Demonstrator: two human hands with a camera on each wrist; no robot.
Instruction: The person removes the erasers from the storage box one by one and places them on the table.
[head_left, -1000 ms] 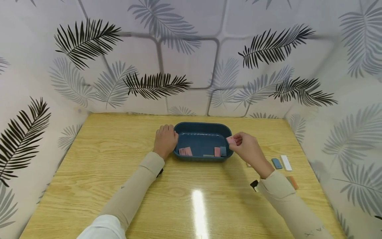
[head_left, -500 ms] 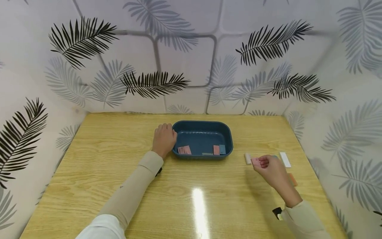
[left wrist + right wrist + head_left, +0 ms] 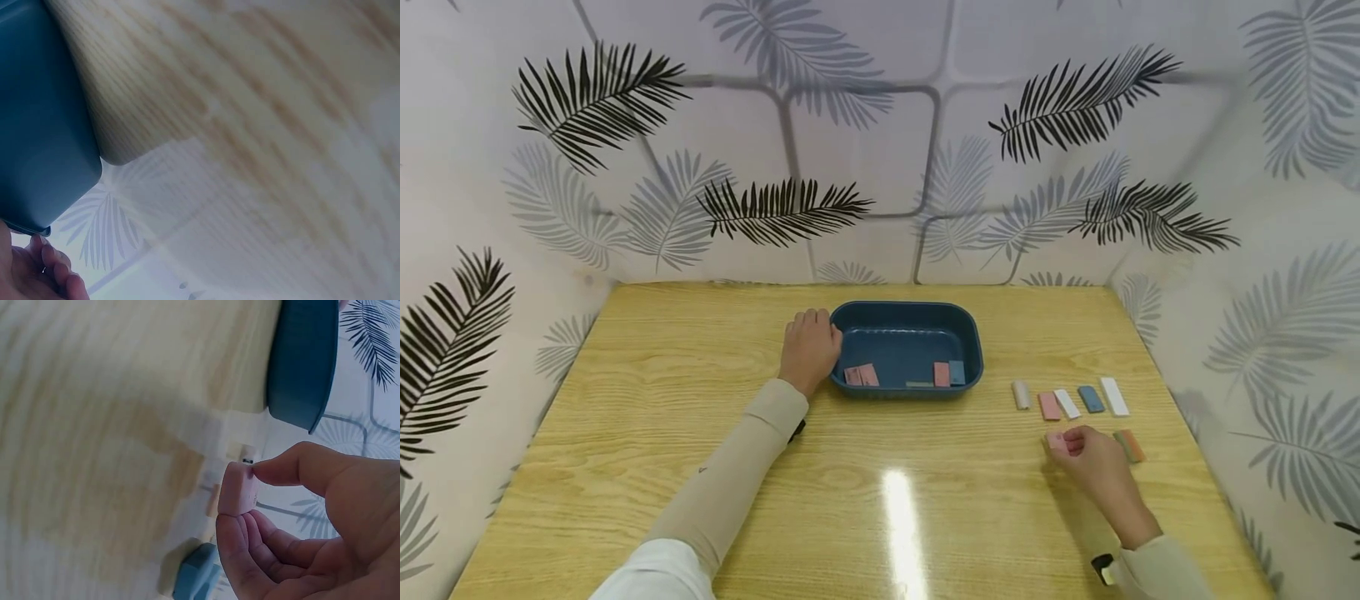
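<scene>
At the left end of the dark blue tub (image 3: 904, 346), my left hand (image 3: 808, 350) grips the rim; in the left wrist view its curled fingers (image 3: 53, 265) show beside the tub's lip. A small pink eraser (image 3: 237, 490) is pinched between the thumb and fingers of my right hand (image 3: 1093, 462), over the right side of the table. Just beyond that hand lie another pink eraser (image 3: 1048, 406), a thin white one (image 3: 1067, 404), a blue one (image 3: 1091, 399), a longer white one (image 3: 1115, 397) and a beige one (image 3: 1021, 395).
Inside the tub are pink erasers (image 3: 861, 375) at the left, with a pink one (image 3: 942, 374) and a blue one (image 3: 957, 372) at the right. An orange-and-green eraser (image 3: 1130, 446) lies right of my right hand. A leaf-patterned wall (image 3: 865, 150) borders the wooden table (image 3: 700, 350).
My right hand has moved from the tub's right rim rightward and toward me, pinching a pink eraser. A pink eraser on the table now shows beyond it. My left hand stays at the rim.
</scene>
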